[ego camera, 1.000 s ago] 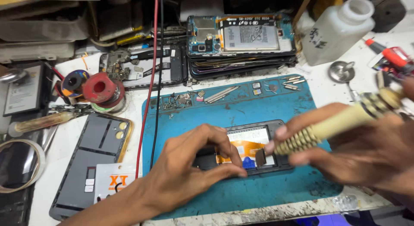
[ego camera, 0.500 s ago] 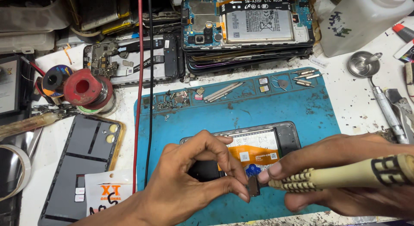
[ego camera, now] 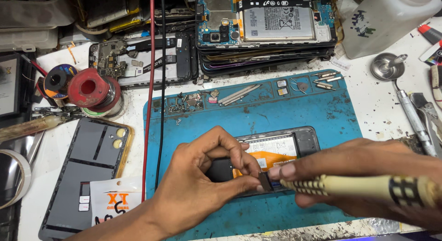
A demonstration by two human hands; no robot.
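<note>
Thumb and forefinger of left hand [ego camera: 202, 185] pinch a small dark square part [ego camera: 265, 181] over the opened black phone w/ orange flex ribbon [ego camera: 276, 153], lying on a blue silicone work mat [ego camera: 294, 107]. Right hand [ego camera: 363, 176], palm down, fingers curled tight round a cream ribbed-handle screwdriver [ego camera: 359, 185], tip meeting the part. Red solder spool [ego camera: 94, 89] sits well left, off the mat.

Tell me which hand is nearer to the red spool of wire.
Left. The left hand works at the open phone on the blue mat, below and right of the red spool; the right hand is farther right.
</note>
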